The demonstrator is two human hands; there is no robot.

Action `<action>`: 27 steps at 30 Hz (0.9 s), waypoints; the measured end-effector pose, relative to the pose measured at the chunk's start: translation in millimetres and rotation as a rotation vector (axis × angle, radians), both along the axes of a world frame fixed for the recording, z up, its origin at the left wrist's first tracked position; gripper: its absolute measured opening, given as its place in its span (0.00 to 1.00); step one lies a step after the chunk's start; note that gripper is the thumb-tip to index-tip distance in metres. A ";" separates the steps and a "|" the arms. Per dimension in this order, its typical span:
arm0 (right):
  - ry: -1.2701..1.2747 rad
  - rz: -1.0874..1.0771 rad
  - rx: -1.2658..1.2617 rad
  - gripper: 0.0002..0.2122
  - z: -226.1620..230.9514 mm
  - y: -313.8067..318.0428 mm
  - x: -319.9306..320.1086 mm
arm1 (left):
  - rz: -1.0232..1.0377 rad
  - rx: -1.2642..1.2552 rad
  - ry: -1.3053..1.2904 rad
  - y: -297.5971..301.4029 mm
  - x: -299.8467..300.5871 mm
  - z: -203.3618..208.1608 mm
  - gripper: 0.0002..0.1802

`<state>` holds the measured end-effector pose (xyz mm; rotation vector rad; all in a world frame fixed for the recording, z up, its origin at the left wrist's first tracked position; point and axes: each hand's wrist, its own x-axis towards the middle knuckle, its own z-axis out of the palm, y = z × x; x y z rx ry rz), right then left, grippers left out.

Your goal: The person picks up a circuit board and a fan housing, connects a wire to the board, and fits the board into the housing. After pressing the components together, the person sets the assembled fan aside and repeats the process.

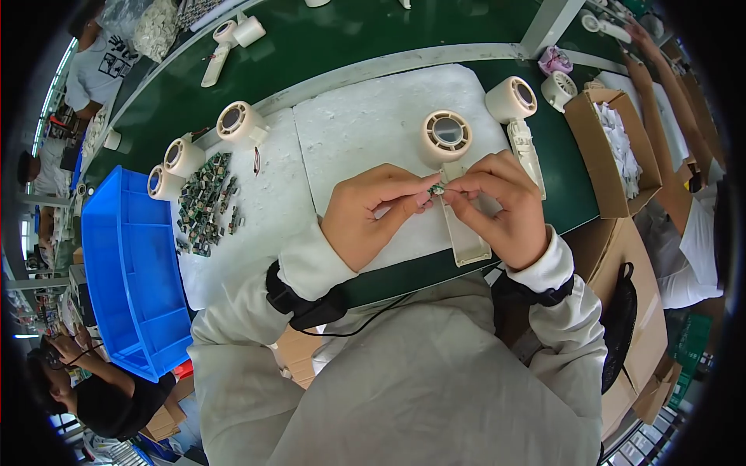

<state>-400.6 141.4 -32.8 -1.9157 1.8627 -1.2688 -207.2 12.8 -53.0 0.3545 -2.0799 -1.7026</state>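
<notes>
Both my hands meet in front of me over a white foam sheet. A small green circuit board is pinched between the fingertips of my left hand. The thumb and forefinger of my right hand close on the board's other side, perhaps on a wire too thin to make out. Beneath them lies a cream handheld fan, its round head pointing away and its open handle shell toward me. My fingers hide part of the handle.
Several loose circuit boards form a pile at left, beside cream fan heads and a blue divided bin. Another opened fan lies right of my hands. A cardboard box of white pieces stands farther right. Other people work on both sides.
</notes>
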 end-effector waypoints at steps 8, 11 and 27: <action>-0.386 -0.184 0.036 0.03 -4.8 -2.6 27.8 | 0.250 -0.440 -0.060 18.0 -3.0 17.8 0.21; -0.513 -0.252 0.026 0.03 -2.5 -5.5 45.8 | 0.362 -0.575 -0.073 28.2 -6.2 19.5 0.21; -0.461 -0.113 -0.135 0.10 6.9 6.6 -1.8 | 0.150 0.660 -0.225 -36.7 -35.4 39.8 0.34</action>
